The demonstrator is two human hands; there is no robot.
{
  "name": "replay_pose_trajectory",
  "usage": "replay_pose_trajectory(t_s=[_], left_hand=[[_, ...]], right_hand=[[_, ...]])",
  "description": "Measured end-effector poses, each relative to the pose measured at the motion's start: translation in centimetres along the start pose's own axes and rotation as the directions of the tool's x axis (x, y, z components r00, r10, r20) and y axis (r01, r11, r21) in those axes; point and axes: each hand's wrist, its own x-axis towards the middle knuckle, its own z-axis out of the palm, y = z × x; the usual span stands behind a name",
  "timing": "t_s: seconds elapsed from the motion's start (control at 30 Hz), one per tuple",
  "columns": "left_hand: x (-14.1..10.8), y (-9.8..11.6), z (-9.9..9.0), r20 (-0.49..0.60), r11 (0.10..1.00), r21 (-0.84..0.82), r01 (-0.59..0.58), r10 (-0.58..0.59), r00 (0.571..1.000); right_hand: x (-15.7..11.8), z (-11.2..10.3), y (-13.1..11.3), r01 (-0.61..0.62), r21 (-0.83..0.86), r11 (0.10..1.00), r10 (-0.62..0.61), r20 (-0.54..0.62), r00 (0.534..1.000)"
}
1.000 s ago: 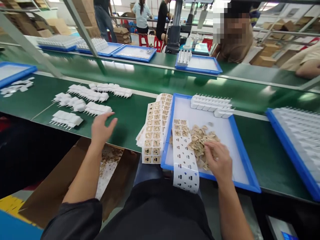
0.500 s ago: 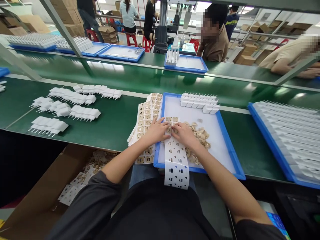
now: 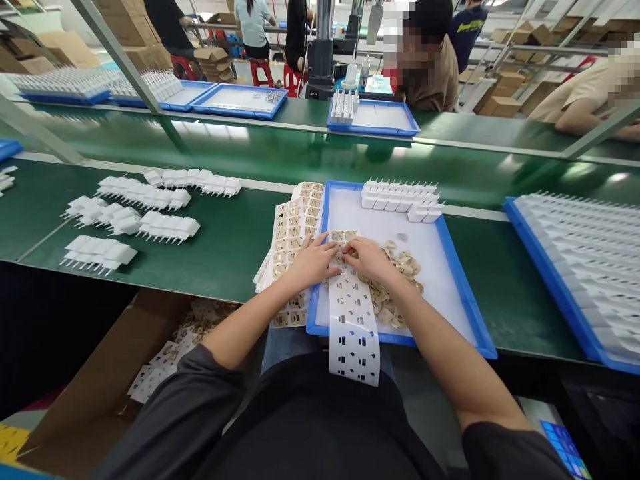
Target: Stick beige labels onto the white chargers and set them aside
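Mostly, the strip point(image 3: 354, 313) is bare, tan pieces point(image 3: 338, 235) remaining at its end nearest the far edge of the tray point(image 3: 467, 293); left hand point(image 3: 315, 262) spread, right hand point(image 3: 369, 257) narrowed, grip unclear.

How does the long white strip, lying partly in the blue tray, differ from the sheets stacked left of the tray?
The white strip is mostly bare, with small holes; the visible stacked sheets are mostly covered with tan patches. The white strip extends past the near rim of the blue tray, while the stacked sheets lie at its left. Both have patterns in columns.
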Motion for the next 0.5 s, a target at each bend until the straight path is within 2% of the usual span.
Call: replay_pose_trajectory(t_s=[0.1,0.2,0.3,0.33,0.4,0.5], left_hand=[[0.0,0.2,-0.2,0.014,1.0,-0.007,0.013,-0.013,1.0],[0.1,0.2,-0.3,0.035,1.0,-0.002,0.02,-0.02,0.999],[0.0,0.1,-0.3,0.036,1.0,0.001,0.013,-0.013,0.999],[-0.1,0.1,-0.3,0.036,1.0,0.002,0.012,-0.012,0.999],[-0.1,0.0,-0.4,0.041,1.0,0.006,0.011,-0.012,0.999],[0.6,-0.1,-1.2,0.048,1.0,-0.001,0.005,-0.005,0.999]], right_hand=[[-0.2,0.0,-0.3,0.028,0.006,1.0,-0.028,-0.022,0.999],[-1.2,-1.1,-0.6,0.122,0.019,0.992,-0.122,-0.013,0.992],[-2.8,-3.1,0.0,0.231,0.172,0.958,-0.23,-0.026,0.973],[-3.3,-3.7,0.4,0.22,0.252,0.942,-0.211,-0.062,0.975],[-4.4,-4.6,1.5,0.138,0.393,0.909,-0.086,-0.148,0.985],[-5.5,-4.7,2.9,0.021,0.492,0.87,0.096,-0.21,0.973]])
